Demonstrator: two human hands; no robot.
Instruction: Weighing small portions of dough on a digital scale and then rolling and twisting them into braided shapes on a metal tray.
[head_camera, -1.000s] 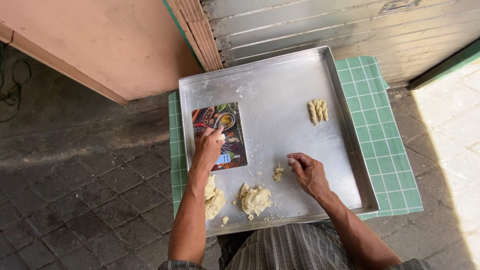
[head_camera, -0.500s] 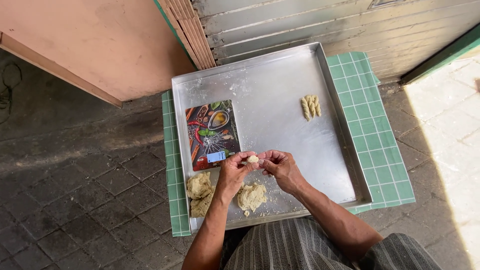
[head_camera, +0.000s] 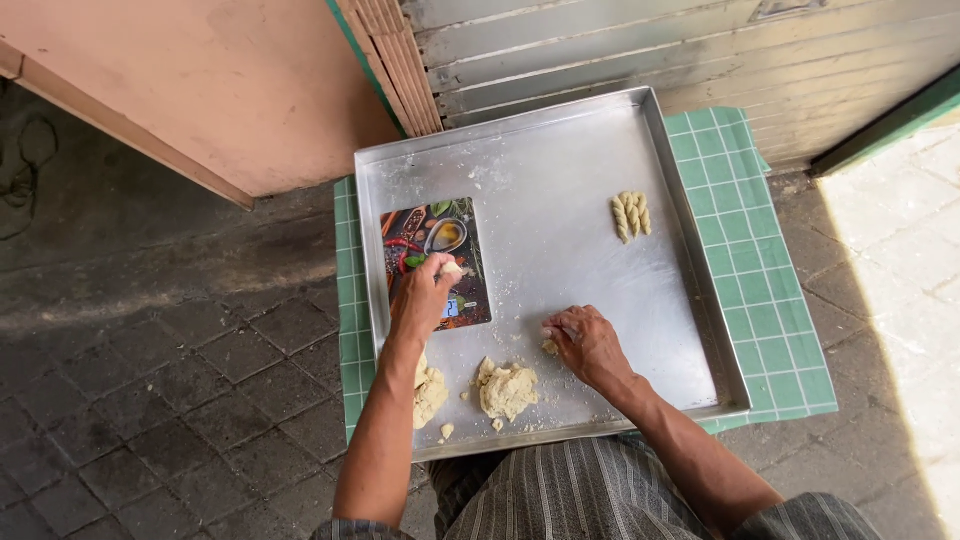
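A large square metal baking tray (head_camera: 560, 170) rests on a green checked mat (head_camera: 775, 290), which lies on dark paving stones (head_camera: 150, 400) and shows past the tray's left, right and near edges. Beyond the tray's far edge stand a pinkish board (head_camera: 200, 80) and grey slatted shutters (head_camera: 650, 40). On the tray's left half lies a flat kitchen scale (head_camera: 435, 262) with a picture of spices and spoons on its top. The left hand (head_camera: 425, 295) reaches over the scale, its fingers pinched closed on a small piece of dough (head_camera: 452, 268) held at the scale's surface (whether the piece rests there I cannot tell). Near the tray's near edge sit two lumps of pale dough: one (head_camera: 507, 388) between the forearms, another (head_camera: 430, 392) partly hidden under the left forearm. The right hand (head_camera: 585, 345) lies curled, palm down, on the tray just right of the middle lump, fingertips on a little bit of dough (head_camera: 550, 347). Toward the tray's far right corner lie three small twisted dough pieces (head_camera: 630, 215), side by side and touching.
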